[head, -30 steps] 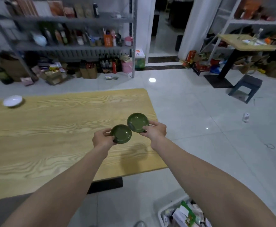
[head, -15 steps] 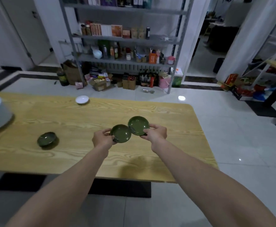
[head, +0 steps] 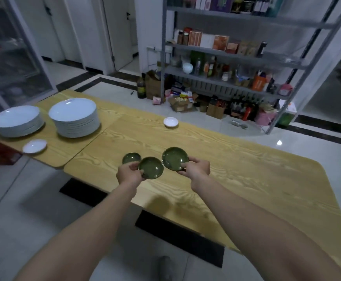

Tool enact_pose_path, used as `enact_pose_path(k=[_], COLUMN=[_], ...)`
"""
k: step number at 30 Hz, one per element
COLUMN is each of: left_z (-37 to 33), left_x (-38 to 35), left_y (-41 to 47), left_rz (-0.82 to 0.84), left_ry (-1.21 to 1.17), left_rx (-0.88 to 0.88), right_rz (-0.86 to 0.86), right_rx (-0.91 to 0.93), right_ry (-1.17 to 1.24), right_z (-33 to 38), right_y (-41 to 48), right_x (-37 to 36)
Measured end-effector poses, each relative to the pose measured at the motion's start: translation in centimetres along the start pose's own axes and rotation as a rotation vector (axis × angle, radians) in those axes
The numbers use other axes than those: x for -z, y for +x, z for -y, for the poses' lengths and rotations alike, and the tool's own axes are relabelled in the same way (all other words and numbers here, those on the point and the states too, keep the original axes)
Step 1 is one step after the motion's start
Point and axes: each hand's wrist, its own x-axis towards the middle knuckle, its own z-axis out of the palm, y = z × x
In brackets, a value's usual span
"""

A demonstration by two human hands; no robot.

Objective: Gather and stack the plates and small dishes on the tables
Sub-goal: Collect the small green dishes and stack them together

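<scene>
Arms stretched over the pale wooden table (head: 246, 179), my left hand (head: 129, 173) pinches a small round dark-green glazed dish (head: 151, 167) by its rim; my right hand (head: 197, 168) pinches a second green dish (head: 175, 158) just beside it. A third green dish (head: 131, 158) sits on the table beyond.

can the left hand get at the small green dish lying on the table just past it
Probably, but not freely: the small round green dish on the wooden table lies just beyond the left hand with nothing between, yet that hand grips a second green dish.
</scene>
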Motion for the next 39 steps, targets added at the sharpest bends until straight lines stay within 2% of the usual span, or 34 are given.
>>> enact_pose_path(k=[5,13,20,26,30,39], left_z=[-0.3,-0.9,0.7,1.8,2.2,3.1], left_x=[2.4,2.7,3.0,2.7,2.4,3.1], left_y=[5.4,13.5,18.8,21.8,23.0,24.6], left_rz=[-0.094,-0.15,-0.103,0.005,0.056,0.106], left_ry=[0.019,0.068,0.195,0.327,0.341,0.325], left_rx=[0.035,0.078,0.109,0.098,0.09,0.091], right_rz=[0.078,0.139,0.122,0.024,-0.023,-0.001], right_rx=[-0.01,-0.047,-0.086,-0.125,-0.134,-0.158], right_ry=[-0.043,-0.116,-0.166,-0.195,-0.186,-0.297], right_z=[-0.1,0.5,-0.5,-2.2,-3.0,-5.7], right_y=[2.9,9.7,12.9,13.9,14.3,15.0], right_x=[-6.2,-14.0,-17.9,-19.1,-19.4,-21.8])
